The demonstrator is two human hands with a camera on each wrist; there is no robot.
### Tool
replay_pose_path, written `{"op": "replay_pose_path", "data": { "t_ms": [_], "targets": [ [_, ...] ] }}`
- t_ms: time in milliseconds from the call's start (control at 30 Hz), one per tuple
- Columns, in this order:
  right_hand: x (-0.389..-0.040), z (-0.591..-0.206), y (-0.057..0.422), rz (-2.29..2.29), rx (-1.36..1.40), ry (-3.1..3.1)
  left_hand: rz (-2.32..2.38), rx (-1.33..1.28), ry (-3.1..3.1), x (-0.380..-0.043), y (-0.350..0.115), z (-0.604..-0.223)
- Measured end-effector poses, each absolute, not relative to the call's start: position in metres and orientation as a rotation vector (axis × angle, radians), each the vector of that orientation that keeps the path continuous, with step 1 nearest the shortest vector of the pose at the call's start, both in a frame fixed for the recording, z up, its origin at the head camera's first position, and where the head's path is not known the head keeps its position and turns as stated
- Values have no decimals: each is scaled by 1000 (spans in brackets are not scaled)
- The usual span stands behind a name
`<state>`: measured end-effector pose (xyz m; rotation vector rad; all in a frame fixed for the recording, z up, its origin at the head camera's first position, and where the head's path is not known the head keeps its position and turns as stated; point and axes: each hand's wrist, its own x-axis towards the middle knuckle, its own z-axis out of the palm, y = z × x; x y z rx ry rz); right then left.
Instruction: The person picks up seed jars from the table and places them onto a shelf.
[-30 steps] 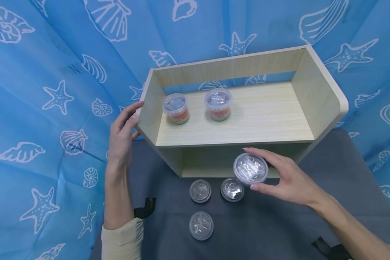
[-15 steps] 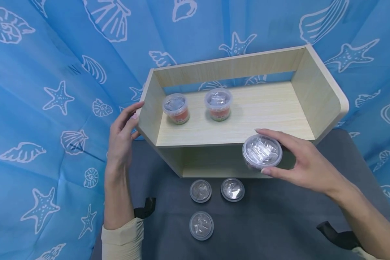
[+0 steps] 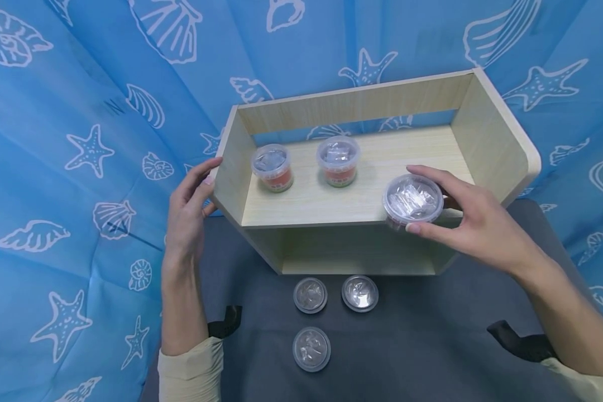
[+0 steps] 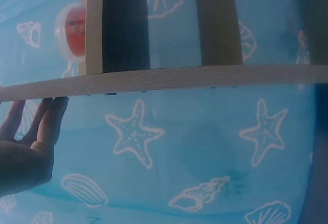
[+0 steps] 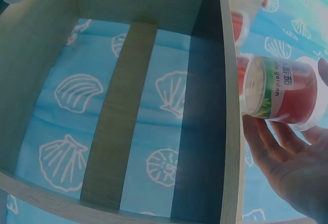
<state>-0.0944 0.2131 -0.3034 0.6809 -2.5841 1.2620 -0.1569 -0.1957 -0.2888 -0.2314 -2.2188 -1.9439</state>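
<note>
**Gripping a lidded cup at the front of the upper board**

Pinching the lidded cup between thumb and fingers of the right hand, with lid facing up. Locating it at the front edge of the upper board of a pale wooden shelf unit, to the right of the pair standing there. Reading "garden" on its label in the right-wrist view, beside red and green colouring. Possibly hanging just clear of the board; not making out any contact under the base.

Resting the left hand against the unit's left side panel, with fingers extended and slightly apart, touching from outside.

Noting an end cup near that panel and a second cup just beside it, both standing upright. Counting three more on the dark grey cloth before the unit: a left cup, a right cup and a near cup. Observing a blue curtain behind, bearing white shells and starfish. Wearing cream sleeves and black straps.
</note>
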Motion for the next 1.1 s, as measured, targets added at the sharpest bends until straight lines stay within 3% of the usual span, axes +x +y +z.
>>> {"op": "replay_pose_path", "data": {
  "t_ms": [1100],
  "targets": [
    [-143,-292,212,1466,226,-2548,-1952,-251,-2175,-158,-195,-294]
  ]
}}
